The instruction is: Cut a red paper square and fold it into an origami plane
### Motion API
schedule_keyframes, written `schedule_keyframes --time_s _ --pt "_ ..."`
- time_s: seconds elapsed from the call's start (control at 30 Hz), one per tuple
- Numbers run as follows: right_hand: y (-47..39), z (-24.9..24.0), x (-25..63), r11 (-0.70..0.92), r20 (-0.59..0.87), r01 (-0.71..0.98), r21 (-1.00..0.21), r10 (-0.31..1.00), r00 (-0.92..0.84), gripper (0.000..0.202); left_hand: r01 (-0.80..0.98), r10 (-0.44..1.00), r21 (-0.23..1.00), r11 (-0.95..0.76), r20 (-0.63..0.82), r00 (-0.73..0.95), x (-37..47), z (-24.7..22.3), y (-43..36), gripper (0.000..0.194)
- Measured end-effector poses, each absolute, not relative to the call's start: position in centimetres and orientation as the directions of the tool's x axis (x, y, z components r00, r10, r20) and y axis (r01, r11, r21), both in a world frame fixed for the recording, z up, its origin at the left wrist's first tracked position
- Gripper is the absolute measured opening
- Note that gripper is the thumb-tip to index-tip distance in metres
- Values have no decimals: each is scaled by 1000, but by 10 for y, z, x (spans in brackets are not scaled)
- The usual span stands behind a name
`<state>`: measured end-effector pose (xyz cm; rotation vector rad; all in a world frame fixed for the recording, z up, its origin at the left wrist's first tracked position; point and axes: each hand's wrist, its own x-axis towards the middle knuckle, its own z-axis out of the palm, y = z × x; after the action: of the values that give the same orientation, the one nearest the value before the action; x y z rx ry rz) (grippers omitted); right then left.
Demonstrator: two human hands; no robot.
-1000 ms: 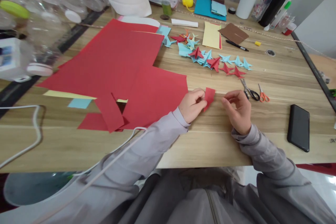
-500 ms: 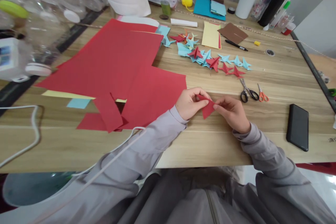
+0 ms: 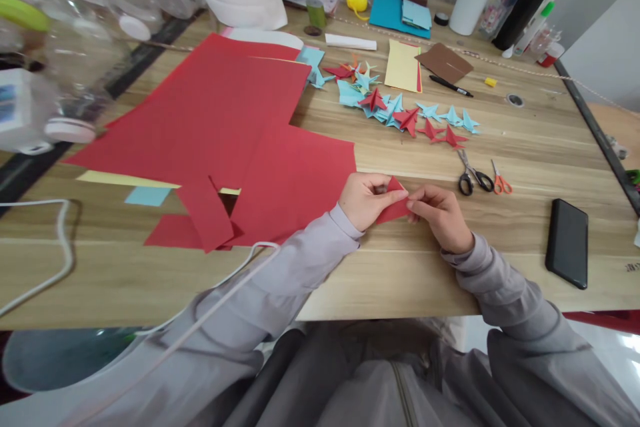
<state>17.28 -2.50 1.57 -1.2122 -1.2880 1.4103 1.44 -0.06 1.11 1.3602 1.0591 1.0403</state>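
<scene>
The person's left hand (image 3: 365,202) pinches a small red paper piece (image 3: 393,212), thumb laid across its top, the fingers behind it mostly hidden. The right hand (image 3: 441,213) meets it from the other side, thumb and fingers drawn narrow together on the paper's right corner. So the paper lies between the two hands: just right of the left palm, which covers more of it, and at the right hand's fingertips. One visible edge slants down toward the right hand; with part covered, its long axis cannot be told. Large red sheets (image 3: 210,113) spread leftward, their nearest edge just beside the left hand, so room is tighter there. Bare wood of the counter (image 3: 410,280) runs from both hands to its near edge. Right of and beyond the right hand lie black-handled scissors (image 3: 484,180) and smaller orange-handled scissors (image 3: 503,185); farther right is a black phone (image 3: 567,243). Well beyond the hands, red and blue folded paper cranes (image 3: 407,121) sit in a loose row.
</scene>
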Motion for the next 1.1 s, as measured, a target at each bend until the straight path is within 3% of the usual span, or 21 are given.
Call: schedule_keyframes --time_s 0.23,0.57,0.73,0.93,1.1 --pt "-25 16 173 -132 -120 -75 -988 982 -146 14 -9 996 1000 -30 31 80 14 15 1 24" --pt "-25 14 176 -172 -150 -103 -980 970 -191 8 -60 998 998 27 -23 52 14 9 4 20" --pt "-24 10 178 -197 -167 -127 -972 962 -214 14 -38 999 999 14 -12 46 15 8 3 23" --pt "-24 13 176 -122 -118 -31 -992 985 -124 23 -74 998 997 22 -17 62 16 9 3 20" --pt "-23 18 180 -44 -46 56 -997 999 -21 22 5 972 994 108 -106 211 16 9 2 11"
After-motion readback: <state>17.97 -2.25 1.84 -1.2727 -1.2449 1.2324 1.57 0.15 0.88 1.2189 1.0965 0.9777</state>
